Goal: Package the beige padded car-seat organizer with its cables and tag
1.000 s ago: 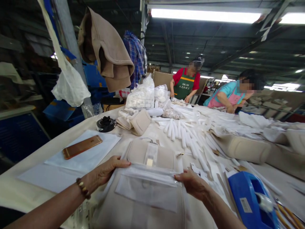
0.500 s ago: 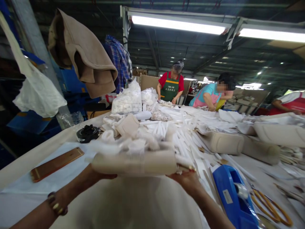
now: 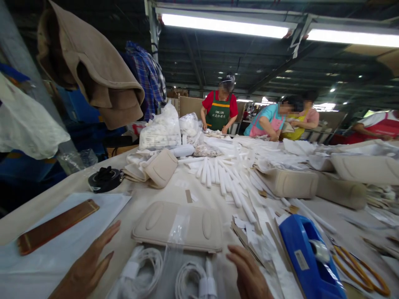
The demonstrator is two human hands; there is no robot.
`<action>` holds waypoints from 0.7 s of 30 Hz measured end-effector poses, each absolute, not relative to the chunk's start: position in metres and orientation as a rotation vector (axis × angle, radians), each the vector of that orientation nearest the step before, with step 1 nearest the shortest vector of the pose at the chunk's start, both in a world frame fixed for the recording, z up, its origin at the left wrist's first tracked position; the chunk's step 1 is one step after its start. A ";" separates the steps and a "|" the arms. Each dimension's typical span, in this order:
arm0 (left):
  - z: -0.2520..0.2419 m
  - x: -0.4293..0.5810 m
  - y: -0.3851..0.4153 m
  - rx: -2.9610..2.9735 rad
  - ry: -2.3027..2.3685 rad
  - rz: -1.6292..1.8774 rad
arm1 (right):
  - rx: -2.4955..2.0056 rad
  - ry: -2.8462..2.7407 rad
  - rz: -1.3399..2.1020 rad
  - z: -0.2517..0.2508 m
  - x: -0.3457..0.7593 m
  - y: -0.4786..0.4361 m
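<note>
"Left hand (image 3: 89,263)?"
"Low down, slanting up and inward, fingers (image 3: 107,236) spread apart."
"And the right hand (image 3: 249,274)?"
"Well apart from it, fingers loosely bent inward, bunched together (its wrist falls below view)."

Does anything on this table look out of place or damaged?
The phone lying on the pale sheet near the left hand looks slightly odd among work materials. Ragged white scraps lie strewn beside the blue tape dispenser, a bit untidy. The beige bag shows no visible damage.

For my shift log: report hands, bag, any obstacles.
Left hand, right hand: open. Beige bag lying ahead, ungripped. White coils on near side. Blue tape dispenser off right.
</note>
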State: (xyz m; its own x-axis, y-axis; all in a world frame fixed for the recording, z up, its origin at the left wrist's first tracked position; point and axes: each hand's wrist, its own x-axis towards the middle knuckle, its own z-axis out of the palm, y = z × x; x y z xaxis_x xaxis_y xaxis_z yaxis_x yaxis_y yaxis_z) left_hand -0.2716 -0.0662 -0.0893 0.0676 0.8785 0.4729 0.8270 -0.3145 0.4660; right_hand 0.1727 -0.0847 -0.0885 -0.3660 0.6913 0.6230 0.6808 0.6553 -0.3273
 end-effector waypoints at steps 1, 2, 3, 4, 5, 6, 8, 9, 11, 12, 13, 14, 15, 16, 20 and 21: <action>-0.081 -0.267 -0.058 1.887 1.853 1.112 | -1.220 -1.896 0.197 -0.091 0.174 -0.075; -0.071 -0.259 -0.050 1.480 1.851 1.113 | -1.343 -1.679 0.400 -0.093 0.174 -0.064; -0.062 -0.248 -0.042 1.189 1.739 1.163 | -1.429 -1.499 0.606 -0.095 0.172 -0.052; -0.053 -0.237 -0.035 1.137 1.657 1.155 | -1.469 -1.380 0.794 -0.095 0.169 -0.039; -0.046 -0.225 -0.028 1.126 1.586 1.148 | -1.461 -1.327 0.931 -0.094 0.165 -0.028; -0.042 -0.214 -0.023 1.110 1.522 1.139 | -1.427 -1.316 1.027 -0.093 0.162 -0.019; -0.040 -0.199 -0.014 1.055 1.435 1.137 | -1.364 -1.287 1.150 -0.090 0.156 -0.008; -0.041 -0.194 -0.011 1.014 1.426 1.157 | -1.342 -1.230 1.202 -0.089 0.154 -0.005; -0.047 -0.192 -0.007 0.936 1.430 1.213 | -1.298 -1.135 1.277 -0.088 0.152 -0.005; -0.050 -0.193 -0.005 0.907 1.435 1.238 | -1.282 -1.122 1.286 -0.088 0.152 -0.006; -0.052 -0.194 -0.003 0.887 1.438 1.254 | -1.274 -1.141 1.277 -0.088 0.150 -0.007; -0.055 -0.196 -0.002 0.875 1.440 1.260 | -1.273 -1.176 1.265 -0.088 0.149 -0.007; -0.056 -0.198 0.001 0.871 1.441 1.257 | -1.284 -1.206 1.248 -0.089 0.146 -0.007; -0.058 -0.199 0.003 0.871 1.445 1.251 | -1.303 -1.226 1.227 -0.090 0.144 -0.005; -0.062 -0.199 0.013 0.909 1.467 1.223 | -1.425 -1.293 1.115 -0.096 0.133 0.013; -0.063 -0.197 0.015 0.923 1.469 1.216 | -1.455 -1.311 1.083 -0.098 0.131 0.019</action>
